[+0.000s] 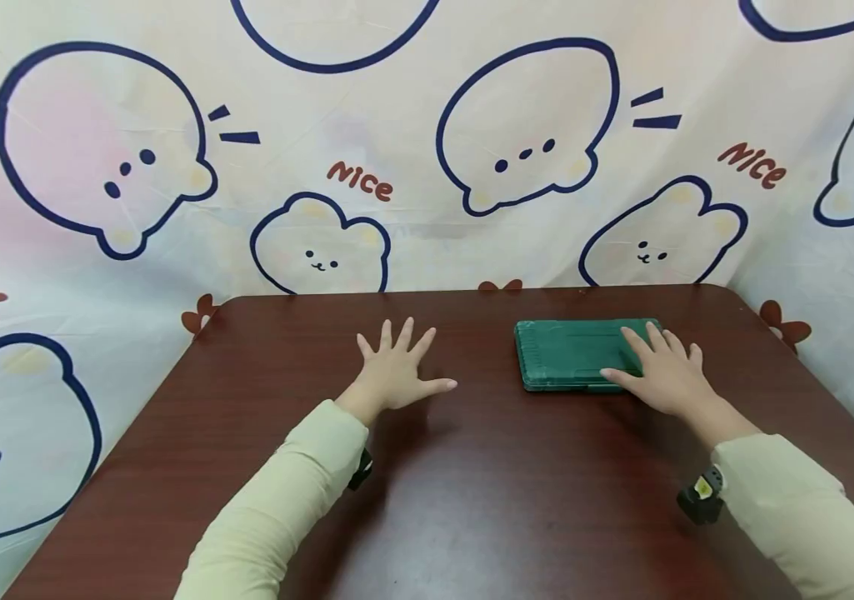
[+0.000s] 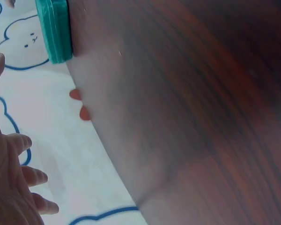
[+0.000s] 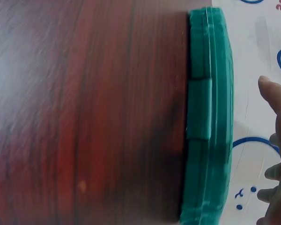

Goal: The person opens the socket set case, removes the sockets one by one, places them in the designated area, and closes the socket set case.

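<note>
Nearest the left wrist camera were the fingers (image 2: 35,176) of the left hand (image 1: 395,373), spread wide above the desk (image 1: 471,500). The right hand (image 1: 662,375) also had its fingers wide apart, over the right end of a green case (image 1: 572,354); whether they touched it, I could not tell. The case lay flat near the desk's far edge, right of centre. The head view hid part of its right end behind the hand, while the right wrist view brought out a raised tab (image 3: 199,108) along its near side. Only the head view showed the pale sleeves (image 1: 287,475), with a black device (image 1: 700,498) at the right cuff. Behind the desk hung a bear-print cloth (image 1: 412,125).
</note>
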The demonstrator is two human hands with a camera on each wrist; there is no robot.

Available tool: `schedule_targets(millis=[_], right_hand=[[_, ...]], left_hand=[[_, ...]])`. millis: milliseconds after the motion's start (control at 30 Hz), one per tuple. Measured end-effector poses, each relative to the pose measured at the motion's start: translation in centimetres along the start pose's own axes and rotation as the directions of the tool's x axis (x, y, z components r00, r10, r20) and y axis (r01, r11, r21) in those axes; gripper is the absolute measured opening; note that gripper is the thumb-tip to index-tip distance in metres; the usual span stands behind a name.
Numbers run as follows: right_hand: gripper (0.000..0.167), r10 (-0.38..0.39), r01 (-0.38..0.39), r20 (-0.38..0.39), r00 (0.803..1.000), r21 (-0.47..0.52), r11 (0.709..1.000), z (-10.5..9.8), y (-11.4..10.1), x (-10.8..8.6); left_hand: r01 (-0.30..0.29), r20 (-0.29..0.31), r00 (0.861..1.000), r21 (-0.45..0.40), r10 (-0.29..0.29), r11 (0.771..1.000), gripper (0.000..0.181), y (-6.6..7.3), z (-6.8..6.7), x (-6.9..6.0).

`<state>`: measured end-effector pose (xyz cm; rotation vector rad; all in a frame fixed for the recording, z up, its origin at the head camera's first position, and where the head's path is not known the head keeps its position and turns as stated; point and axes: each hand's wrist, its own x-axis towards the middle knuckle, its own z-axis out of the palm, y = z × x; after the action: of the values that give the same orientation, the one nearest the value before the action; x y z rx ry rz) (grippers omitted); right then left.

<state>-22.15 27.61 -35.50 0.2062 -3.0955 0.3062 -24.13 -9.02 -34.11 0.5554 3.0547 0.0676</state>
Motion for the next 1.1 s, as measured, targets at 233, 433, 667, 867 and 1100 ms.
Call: schedule_targets(millis=[233,433,667,867,1100], right_hand=[[0.09,0.023,-0.023,-0.014,1.0,0.027,0.999,0.5,1.7,-0.6],[0.089,0.063,-0.063,0.001,0.998,0.07,0.996,0.7,2.8,-0.9],[0.088,0.071,-0.074,0.033,0.997,0.1,0.992,1.1,3.4,-0.7],[0.087,0.086,-0.094,0.068,0.994,0.13,0.987,1.5,3.6,-0.5],[0.088,0.107,-0.123,0.1,0.989,0.178,0.976,1.6,3.6,-0.2]], left_hand=[[-0.046,0.006,0.999,-0.019,0.046,0.999,0.086,2.2,0.6,1.6],[-0.085,0.03,0.996,-0.028,0.086,0.996,0.085,4.2,0.9,2.8],[-0.118,0.047,0.992,-0.055,0.121,0.991,0.084,6.1,1.4,4.0],[-0.138,0.057,0.988,-0.092,0.143,0.986,0.083,7.6,1.9,5.1],[-0.138,0.105,0.983,-0.125,0.151,0.983,0.08,9.0,2.7,6.3]])
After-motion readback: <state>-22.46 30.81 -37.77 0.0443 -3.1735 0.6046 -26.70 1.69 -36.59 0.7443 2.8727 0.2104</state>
